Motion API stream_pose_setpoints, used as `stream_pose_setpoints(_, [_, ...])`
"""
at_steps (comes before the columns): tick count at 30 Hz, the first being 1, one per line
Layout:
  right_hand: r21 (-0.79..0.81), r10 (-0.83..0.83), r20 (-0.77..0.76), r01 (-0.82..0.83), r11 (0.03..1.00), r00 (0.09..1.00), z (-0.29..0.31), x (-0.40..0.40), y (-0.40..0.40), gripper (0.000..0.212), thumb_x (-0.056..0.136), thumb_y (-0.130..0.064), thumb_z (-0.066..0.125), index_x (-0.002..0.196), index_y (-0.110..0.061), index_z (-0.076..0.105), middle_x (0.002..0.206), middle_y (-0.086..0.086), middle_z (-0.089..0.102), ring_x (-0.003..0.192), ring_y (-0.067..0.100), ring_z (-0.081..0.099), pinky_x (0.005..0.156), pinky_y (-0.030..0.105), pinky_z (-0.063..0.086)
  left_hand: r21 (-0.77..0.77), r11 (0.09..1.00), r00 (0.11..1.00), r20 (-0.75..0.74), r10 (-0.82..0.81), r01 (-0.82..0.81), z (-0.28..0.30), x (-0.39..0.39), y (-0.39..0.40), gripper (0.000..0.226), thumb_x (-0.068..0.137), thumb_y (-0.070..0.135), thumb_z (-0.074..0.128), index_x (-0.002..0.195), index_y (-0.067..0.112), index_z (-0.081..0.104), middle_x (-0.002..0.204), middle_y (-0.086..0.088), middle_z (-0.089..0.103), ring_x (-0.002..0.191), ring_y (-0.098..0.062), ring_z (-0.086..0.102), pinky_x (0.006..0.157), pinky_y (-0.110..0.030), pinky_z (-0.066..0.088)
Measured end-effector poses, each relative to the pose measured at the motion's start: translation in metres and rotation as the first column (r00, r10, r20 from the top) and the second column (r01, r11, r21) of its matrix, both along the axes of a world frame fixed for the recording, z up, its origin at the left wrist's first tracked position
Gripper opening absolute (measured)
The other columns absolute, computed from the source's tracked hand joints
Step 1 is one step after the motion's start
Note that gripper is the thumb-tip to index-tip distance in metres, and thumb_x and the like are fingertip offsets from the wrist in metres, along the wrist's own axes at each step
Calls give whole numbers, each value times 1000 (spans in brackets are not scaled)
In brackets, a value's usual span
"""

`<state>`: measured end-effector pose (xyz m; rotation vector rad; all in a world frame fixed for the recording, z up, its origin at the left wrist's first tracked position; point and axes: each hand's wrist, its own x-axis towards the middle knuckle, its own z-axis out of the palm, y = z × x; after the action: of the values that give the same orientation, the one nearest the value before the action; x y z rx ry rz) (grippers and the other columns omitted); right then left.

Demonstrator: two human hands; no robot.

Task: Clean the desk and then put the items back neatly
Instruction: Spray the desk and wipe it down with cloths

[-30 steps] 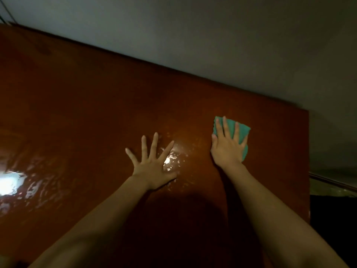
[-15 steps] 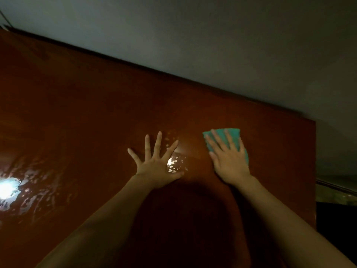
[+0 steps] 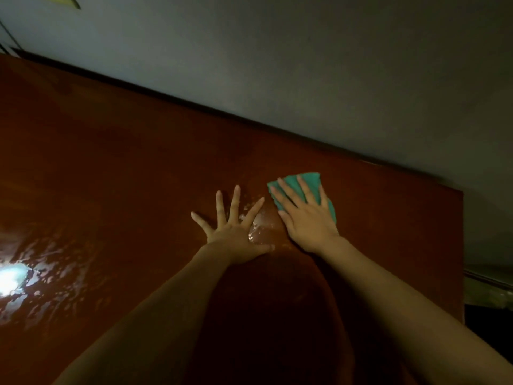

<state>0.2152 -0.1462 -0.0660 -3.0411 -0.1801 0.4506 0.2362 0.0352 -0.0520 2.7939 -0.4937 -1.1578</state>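
Observation:
A glossy reddish-brown desk point(image 3: 111, 176) fills most of the view, dim and wet-looking near its middle. My left hand point(image 3: 236, 232) lies flat on it with fingers spread wide. Just to its right, my right hand point(image 3: 305, 215) presses flat with straight fingers on a folded teal cloth point(image 3: 312, 180); the cloth's far edge and right side show past my fingers, the rest is hidden under my palm. A small shiny wet patch point(image 3: 256, 230) lies between the two hands.
A grey wall point(image 3: 305, 65) runs along the desk's far edge. The desk's right edge point(image 3: 463, 245) drops off to a dark gap with a pale ledge point(image 3: 488, 290). A bright light reflection point(image 3: 11, 277) glares on the desk at far left.
My right hand has slid the cloth leftward, closer to my left hand. My left hand has stayed flat in the same spot.

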Motion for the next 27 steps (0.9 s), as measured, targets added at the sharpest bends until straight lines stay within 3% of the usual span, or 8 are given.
stream_pose_setpoints(2, [-15, -4, -26, 4, 1000, 1000, 2, -10, -22, 51, 96, -49, 4, 142, -41, -16, 158, -15, -8, 140, 14, -22, 112, 49, -13, 9, 1000, 1000, -9, -8, 8, 1, 1, 0, 104, 69, 84, 46, 135, 54, -28, 128, 6, -59, 117, -29, -52, 90, -77, -18])
stream_pose_setpoints(7, [26, -359, 1, 359, 933, 933, 1, 36, -32, 52, 102, -40, 15, 150, -35, -5, 159, -11, -7, 146, 22, -13, 114, 54, -8, 26, 999, 999, 10, -30, 30, -1, 2, -1, 104, 67, 87, 41, 132, 53, -32, 130, 3, -58, 119, -31, -52, 89, -78, -18])
stream_pose_setpoints(9, [69, -420, 10, 418, 906, 908, -1, 63, -17, 52, 102, -40, 15, 151, -34, -4, 160, -10, -7, 146, 26, -12, 113, 57, -9, 36, 999, 999, -1, -32, 32, -1, 3, -1, 104, 67, 87, 41, 131, 54, -33, 129, 4, -59, 119, -31, -52, 89, -78, -18])
stream_pose_setpoints(13, [64, -235, 18, 233, 970, 972, -2, 75, 13, 53, 102, -39, 16, 151, -33, -6, 159, -10, -9, 146, 27, -15, 113, 60, -8, 31, 999, 1000, 4, -19, 19, 0, 2, -3, 103, 69, 84, 44, 134, 54, -30, 129, 5, -57, 120, -30, -51, 89, -77, -18])
stream_pose_setpoints(16, [47, -53, 23, 51, 998, 998, 1, 35, 15, 54, 101, -42, 15, 149, -35, -7, 159, -12, -10, 146, 25, -15, 114, 57, -9, 13, 1000, 1000, -6, 0, 0, 4, 1, -4, 102, 69, 83, 45, 136, 54, -26, 132, 6, -56, 125, -31, -49, 91, -76, -17])
stream_pose_setpoints(18, [46, -15, -5, 15, 999, 1000, 0, -1, -3, 55, 94, -48, 3, 146, -38, -12, 156, -14, -12, 144, 20, -16, 112, 53, -12, 18, 1000, 1000, -8, 10, -10, 7, 1, -4, 101, 70, 82, 45, 136, 53, -27, 132, 4, -56, 123, -31, -49, 93, -76, -16])
stream_pose_setpoints(23, [-28, -308, -43, 307, 951, 950, 1, -36, -87, 58, 85, -52, -8, 142, -41, -16, 158, -15, -7, 144, 17, -16, 114, 54, -4, 0, 1000, 1000, 14, 10, -10, 4, -7, -41, 104, 72, 83, 41, 136, 46, -32, 131, -3, -57, 118, -37, -50, 93, -77, -15])
stream_pose_setpoints(27, [-39, -502, -46, 501, 865, 863, 2, -9, -119, 52, 102, -42, 14, 150, -37, -5, 159, -13, -9, 146, 22, -11, 114, 57, -4, 13, 997, 997, 1, -74, 74, -5, -4, -77, 105, 69, 88, 37, 129, 48, -39, 127, -3, -59, 116, -39, -50, 88, -81, -12])
